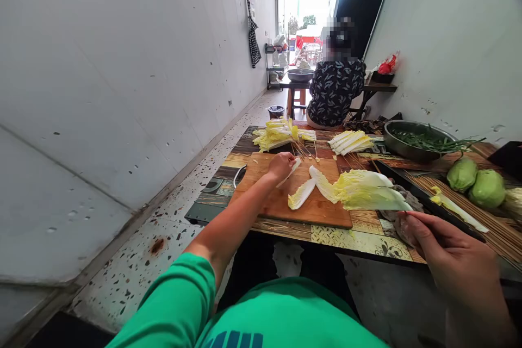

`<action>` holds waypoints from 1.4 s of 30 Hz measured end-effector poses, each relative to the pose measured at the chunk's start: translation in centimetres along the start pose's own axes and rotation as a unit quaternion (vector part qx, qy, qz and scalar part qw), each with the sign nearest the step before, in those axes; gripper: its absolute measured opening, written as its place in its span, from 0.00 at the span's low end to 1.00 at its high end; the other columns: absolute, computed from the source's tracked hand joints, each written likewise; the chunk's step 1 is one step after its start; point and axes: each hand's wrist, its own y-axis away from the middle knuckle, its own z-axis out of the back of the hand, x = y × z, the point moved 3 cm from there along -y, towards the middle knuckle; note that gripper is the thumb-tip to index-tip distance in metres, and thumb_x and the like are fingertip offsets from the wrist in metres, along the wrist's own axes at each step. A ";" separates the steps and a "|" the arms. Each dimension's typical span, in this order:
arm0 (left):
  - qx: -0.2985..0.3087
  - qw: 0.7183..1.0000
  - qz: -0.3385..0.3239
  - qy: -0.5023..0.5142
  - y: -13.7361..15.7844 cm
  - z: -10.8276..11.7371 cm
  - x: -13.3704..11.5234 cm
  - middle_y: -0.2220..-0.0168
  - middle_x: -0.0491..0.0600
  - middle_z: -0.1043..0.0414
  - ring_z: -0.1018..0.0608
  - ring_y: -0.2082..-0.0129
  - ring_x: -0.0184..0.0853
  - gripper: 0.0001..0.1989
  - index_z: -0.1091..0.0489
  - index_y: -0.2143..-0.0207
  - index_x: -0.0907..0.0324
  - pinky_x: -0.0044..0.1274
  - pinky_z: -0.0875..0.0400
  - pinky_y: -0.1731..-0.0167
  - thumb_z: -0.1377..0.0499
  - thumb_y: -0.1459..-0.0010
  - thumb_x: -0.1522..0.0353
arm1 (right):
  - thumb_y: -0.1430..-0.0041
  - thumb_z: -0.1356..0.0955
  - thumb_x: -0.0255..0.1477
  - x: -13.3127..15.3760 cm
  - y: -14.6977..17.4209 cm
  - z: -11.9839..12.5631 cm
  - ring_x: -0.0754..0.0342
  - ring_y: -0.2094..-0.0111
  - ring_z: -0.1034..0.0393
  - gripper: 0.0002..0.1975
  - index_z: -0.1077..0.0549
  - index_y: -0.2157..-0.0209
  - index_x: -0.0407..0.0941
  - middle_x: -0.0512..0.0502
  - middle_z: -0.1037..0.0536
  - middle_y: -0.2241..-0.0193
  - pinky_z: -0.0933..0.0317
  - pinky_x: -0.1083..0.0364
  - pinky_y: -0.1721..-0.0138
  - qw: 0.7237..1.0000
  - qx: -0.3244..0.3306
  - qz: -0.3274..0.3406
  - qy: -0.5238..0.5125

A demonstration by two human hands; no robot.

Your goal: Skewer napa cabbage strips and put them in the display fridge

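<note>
My left hand (281, 166) is closed on a pale strip of napa cabbage leaf (294, 167) over the wooden cutting board (269, 204). Two loose napa cabbage leaves lie on the board: a short leaf (300, 194) and a longer leaf (324, 185) beside it. At the right, my right hand (452, 253) pinches the pale end of a yellow-green napa cabbage leaf (371, 198), held up near the board's right edge. The fingers partly hide that end, so I cannot tell if a skewer is in it.
Behind the board lie a pile of cabbage leaves (277, 135) and a stack of cut leaves (350, 142). Bamboo skewers (452, 198), a long black object (420, 190), a bowl of greens (420, 141) and green round vegetables (487, 189) are at right. A person (336, 87) sits beyond the table.
</note>
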 end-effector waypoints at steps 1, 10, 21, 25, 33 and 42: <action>0.006 1.000 -0.005 -0.022 0.1 0.2 -0.4 0.53 0.58 0.22 0.22 0.55 0.40 0.12 0.23 0.55 0.63 0.26 0.33 0.56 0.44 0.36 0.69 | 0.41 0.31 0.45 -0.2 0.0 0.1 0.49 0.70 0.24 0.18 0.21 0.55 0.50 0.47 0.18 0.70 0.30 0.54 0.73 0.999 -0.014 -0.036 -0.007; 0.125 0.981 -0.041 -0.145 3.8 -2.5 -3.5 0.63 0.61 0.21 0.21 0.56 0.49 0.15 0.25 0.74 0.60 0.31 0.33 0.58 0.34 0.48 0.57 | 0.43 0.31 0.42 3.4 -0.2 -1.5 0.58 0.80 0.37 0.18 0.19 0.64 0.42 0.49 0.26 0.80 0.43 0.59 0.80 0.995 0.025 -0.036 -0.090; 0.116 0.985 -0.051 0.113 6.4 -2.0 -2.7 0.69 0.49 0.23 0.23 0.68 0.36 0.09 0.26 0.63 0.61 0.24 0.35 0.70 0.41 0.45 0.67 | 0.38 0.35 0.40 4.7 0.9 -3.2 0.61 0.79 0.44 0.18 0.21 0.65 0.40 0.51 0.31 0.81 0.47 0.59 0.79 0.989 0.086 0.000 -0.122; 0.099 0.913 0.021 0.396 9.2 1.4 -2.4 0.69 0.47 0.23 0.25 0.72 0.32 0.19 0.24 0.65 0.61 0.21 0.34 0.72 0.32 0.55 0.57 | 0.40 0.34 0.43 5.0 1.3 -3.4 0.60 0.80 0.44 0.20 0.19 0.64 0.41 0.51 0.32 0.82 0.48 0.60 0.81 0.983 0.135 -0.021 -0.122; 0.089 0.809 0.095 0.573 12.8 4.9 -3.7 0.76 0.45 0.25 0.27 0.78 0.28 0.24 0.23 0.68 0.61 0.20 0.35 0.77 0.27 0.60 0.52 | 0.49 0.28 0.50 4.8 0.4 -5.5 0.56 0.78 0.32 0.23 0.16 0.67 0.44 0.45 0.22 0.78 0.37 0.59 0.77 0.975 0.189 -0.038 -0.115; 0.120 0.759 0.119 0.629 12.9 5.0 -3.6 0.72 0.49 0.21 0.24 0.74 0.30 0.23 0.21 0.68 0.63 0.22 0.30 0.71 0.24 0.64 0.57 | 0.51 0.29 0.54 5.0 0.4 -5.4 0.54 0.75 0.27 0.26 0.16 0.67 0.45 0.43 0.18 0.73 0.33 0.60 0.74 0.975 0.198 -0.038 -0.095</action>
